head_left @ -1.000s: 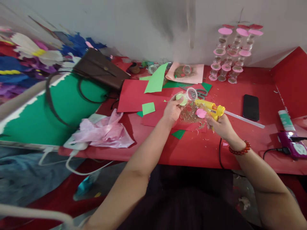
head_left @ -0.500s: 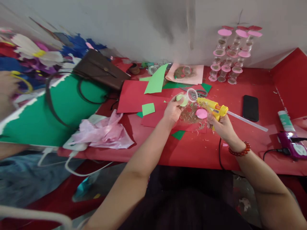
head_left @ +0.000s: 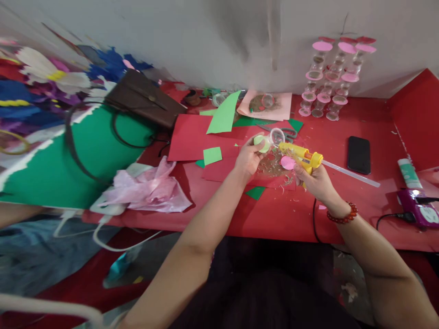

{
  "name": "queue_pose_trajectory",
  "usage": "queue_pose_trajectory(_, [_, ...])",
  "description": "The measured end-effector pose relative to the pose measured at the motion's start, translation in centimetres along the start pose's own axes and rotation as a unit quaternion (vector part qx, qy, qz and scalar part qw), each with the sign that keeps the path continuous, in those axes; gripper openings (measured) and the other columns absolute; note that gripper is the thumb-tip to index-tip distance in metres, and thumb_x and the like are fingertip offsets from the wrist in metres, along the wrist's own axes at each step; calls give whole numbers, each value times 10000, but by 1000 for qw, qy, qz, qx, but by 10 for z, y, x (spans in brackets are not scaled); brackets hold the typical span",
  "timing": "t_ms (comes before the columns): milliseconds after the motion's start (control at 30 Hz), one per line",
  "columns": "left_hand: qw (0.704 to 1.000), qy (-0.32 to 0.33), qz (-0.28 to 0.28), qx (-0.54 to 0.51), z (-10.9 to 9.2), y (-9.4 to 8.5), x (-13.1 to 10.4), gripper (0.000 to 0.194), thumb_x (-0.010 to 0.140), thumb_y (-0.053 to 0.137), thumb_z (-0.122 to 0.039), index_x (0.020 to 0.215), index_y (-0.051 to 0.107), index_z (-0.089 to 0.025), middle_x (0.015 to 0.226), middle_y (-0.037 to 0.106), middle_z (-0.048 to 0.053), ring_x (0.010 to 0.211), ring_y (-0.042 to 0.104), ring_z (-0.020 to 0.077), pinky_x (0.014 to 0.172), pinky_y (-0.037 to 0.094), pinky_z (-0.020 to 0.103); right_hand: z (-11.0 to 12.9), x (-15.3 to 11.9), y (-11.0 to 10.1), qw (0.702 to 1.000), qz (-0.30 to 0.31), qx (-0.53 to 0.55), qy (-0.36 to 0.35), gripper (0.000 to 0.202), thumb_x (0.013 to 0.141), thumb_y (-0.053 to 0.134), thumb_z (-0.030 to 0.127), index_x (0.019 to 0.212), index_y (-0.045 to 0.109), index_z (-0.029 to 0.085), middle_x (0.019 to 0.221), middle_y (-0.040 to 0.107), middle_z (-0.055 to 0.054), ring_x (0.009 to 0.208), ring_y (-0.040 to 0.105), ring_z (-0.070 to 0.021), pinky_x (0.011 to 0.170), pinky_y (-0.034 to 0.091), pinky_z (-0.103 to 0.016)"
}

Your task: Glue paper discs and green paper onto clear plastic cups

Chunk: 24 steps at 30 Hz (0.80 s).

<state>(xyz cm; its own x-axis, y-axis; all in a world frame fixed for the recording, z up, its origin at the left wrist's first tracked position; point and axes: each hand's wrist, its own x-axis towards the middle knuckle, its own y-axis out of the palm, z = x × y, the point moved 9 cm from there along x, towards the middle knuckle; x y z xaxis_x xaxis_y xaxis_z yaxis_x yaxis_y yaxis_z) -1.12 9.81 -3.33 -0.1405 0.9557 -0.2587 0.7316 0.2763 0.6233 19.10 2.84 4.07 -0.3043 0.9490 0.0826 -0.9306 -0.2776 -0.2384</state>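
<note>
My left hand [head_left: 249, 157] grips a small clear plastic cup [head_left: 277, 136] whose near end is covered by a light green disc [head_left: 261, 144]. A yellow glue gun [head_left: 302, 156] is in my right hand [head_left: 313, 178], with a long clear glue stick [head_left: 353, 173] poking out of its back. The gun's nozzle is at the cup, by its rim; whether it touches cannot be made out. Below the gun lies a pink paper disc [head_left: 288, 162] among brown shreds [head_left: 272, 167] on red paper. Grey-handled scissors [head_left: 290, 133] rest just behind the cup.
Stacked clear cups with pink discs [head_left: 322, 73] stand by the wall. To the right are a black phone [head_left: 358, 154], a green-white tube [head_left: 409, 172] and a purple power box [head_left: 420, 208]. A brown bag [head_left: 146, 98] and pink plastic bag [head_left: 147, 187] lie left.
The glue gun has shifted slightly left, its nozzle closer in at the cup. The cup has moved a little right. At far left, another person's hand has left the view.
</note>
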Motion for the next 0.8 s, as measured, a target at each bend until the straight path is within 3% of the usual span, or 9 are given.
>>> queue_pose_trajectory(167, [1000, 4, -13, -8, -1, -4, 3, 461, 750, 794, -85, 1159, 765, -296, 999, 800, 26, 1036, 760, 217, 978, 599, 372, -3, -2, -5, 1000, -15, -23, 0, 611, 877, 624, 799, 630, 536, 247, 531, 538, 7, 511, 500, -132, 523, 451, -306])
queue_pose_trajectory(300, [999, 27, -21, -33, -9, -10, 7, 304, 777, 800, -112, 1043, 762, -254, 991, 796, 45, 1052, 754, 224, 992, 607, 377, -7, 4, -22, 998, -54, -44, -5, 571, 917, 584, 775, 684, 550, 254, 549, 541, 8, 514, 497, -144, 529, 438, -319])
queue_pose_trajectory(400, [997, 44, -23, -64, -18, -16, 12, 163, 802, 795, -160, 934, 731, -231, 946, 795, 42, 998, 756, 211, 973, 616, 362, -7, 11, -47, 981, -105, -162, 10, 448, 962, 582, 671, 824, 606, 246, 638, 587, -6, 571, 550, -175, 550, 432, -323])
queue_pose_trajectory(500, [994, 51, -30, -89, -24, -23, 17, 125, 815, 767, -184, 921, 714, -222, 926, 792, 45, 965, 764, 202, 950, 618, 344, -5, 14, -67, 920, -110, -376, 30, 297, 964, 668, 504, 1007, 644, 212, 849, 700, -80, 758, 661, -240, 653, 463, -343])
queue_pose_trajectory(600, [992, 49, -32, -109, -26, -25, 20, 144, 829, 744, -207, 971, 723, -221, 939, 796, 62, 1001, 772, 211, 964, 615, 342, -10, 12, -73, 844, -58, -532, 43, 305, 968, 686, 390, 1160, 628, 159, 1090, 727, -168, 883, 706, -282, 688, 472, -344])
queue_pose_trajectory(700, [992, 49, -25, -112, -26, -21, 20, 237, 827, 761, -237, 1063, 738, -235, 977, 807, 73, 1058, 772, 228, 984, 612, 347, -21, 7, -81, 787, -7, -614, 64, 377, 998, 643, 396, 1273, 601, 143, 1270, 682, -200, 945, 725, -299, 670, 478, -335])
queue_pose_trajectory(800, [992, 50, -14, -114, -25, -15, 17, 281, 832, 774, -263, 1110, 742, -238, 1012, 811, 79, 1059, 770, 230, 971, 615, 338, -33, 6, -90, 757, 19, -650, 60, 403, 1040, 548, 397, 1318, 589, 108, 1330, 643, -230, 1013, 723, -323, 696, 505, -346])
